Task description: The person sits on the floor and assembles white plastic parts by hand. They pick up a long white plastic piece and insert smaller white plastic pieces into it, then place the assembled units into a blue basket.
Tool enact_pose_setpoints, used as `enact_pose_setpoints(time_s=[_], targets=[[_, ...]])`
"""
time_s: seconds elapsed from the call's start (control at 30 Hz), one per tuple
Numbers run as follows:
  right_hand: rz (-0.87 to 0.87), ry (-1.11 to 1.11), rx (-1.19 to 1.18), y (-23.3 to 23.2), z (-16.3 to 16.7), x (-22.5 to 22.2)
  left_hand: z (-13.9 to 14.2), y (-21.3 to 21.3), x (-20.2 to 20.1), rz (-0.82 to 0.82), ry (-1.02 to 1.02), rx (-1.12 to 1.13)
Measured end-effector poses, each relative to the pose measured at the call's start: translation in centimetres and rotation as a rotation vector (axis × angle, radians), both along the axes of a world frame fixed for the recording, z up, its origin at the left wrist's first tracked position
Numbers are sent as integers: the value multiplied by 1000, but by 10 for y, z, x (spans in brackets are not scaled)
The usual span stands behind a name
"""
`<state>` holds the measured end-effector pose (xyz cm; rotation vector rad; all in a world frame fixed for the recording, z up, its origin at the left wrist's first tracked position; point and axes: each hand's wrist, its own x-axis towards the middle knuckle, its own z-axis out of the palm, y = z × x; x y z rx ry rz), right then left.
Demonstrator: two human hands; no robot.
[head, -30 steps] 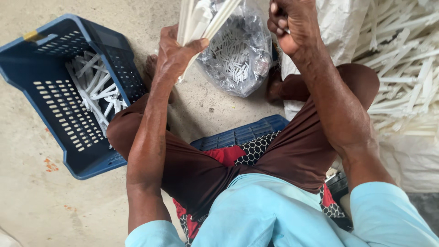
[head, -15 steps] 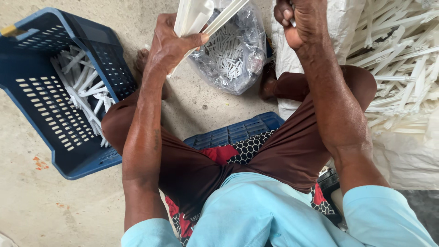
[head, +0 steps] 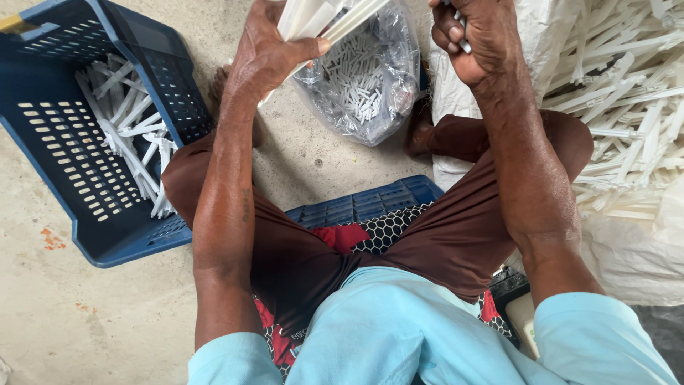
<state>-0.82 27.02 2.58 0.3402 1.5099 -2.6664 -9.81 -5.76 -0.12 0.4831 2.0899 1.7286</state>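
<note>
Concrete floor unchanged; left hand (head: 267, 53) still pinches white strips (head: 313, 16), right hand (head: 477, 39) stays fisted.

A bunch of long white plastic sticks (head: 313, 18) points up and to the right, above the clear bag (head: 370, 78). A few small white pieces (head: 462, 39) poke out just right of the clear bag, near its top.

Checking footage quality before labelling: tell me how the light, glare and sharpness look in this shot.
Head view: soft, even daylight, only faint shadows; sharp on both forearms; mild glare on the clear plastic bag; white plastic strips at right near washed out; left hand and right hand cropped by the top edge.
</note>
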Motion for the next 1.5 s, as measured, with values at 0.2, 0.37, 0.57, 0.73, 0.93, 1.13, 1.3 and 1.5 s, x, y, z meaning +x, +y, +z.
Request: enact_pose_setpoints(time_s=[0.2,0.37,0.57,0.73,0.93,1.13,1.3,1.5], targets=[[-31,36,-115,9,-18,4,-2,-5,4,3,-129,-66],[-102,20,-104,19,-43,4,-8,-6,3,8,-56,-148],[-94,46,17,31,-68,5,-14,-4,2,3,-14,-167],[-140,100,287,46,-96,5,-19,-9,2,-62,39,-98],[-118,143,375,63,-134,7,-27,-11,6,-122,145,-74],[-50,172,341,63,-130,12,-22,-11,10,-152,187,-122],[8,91,454,44,-101,11,-16,-10,11,-145,135,-196],[1,64,498,43,-117,11,-18,-7,13,-161,117,-137]])
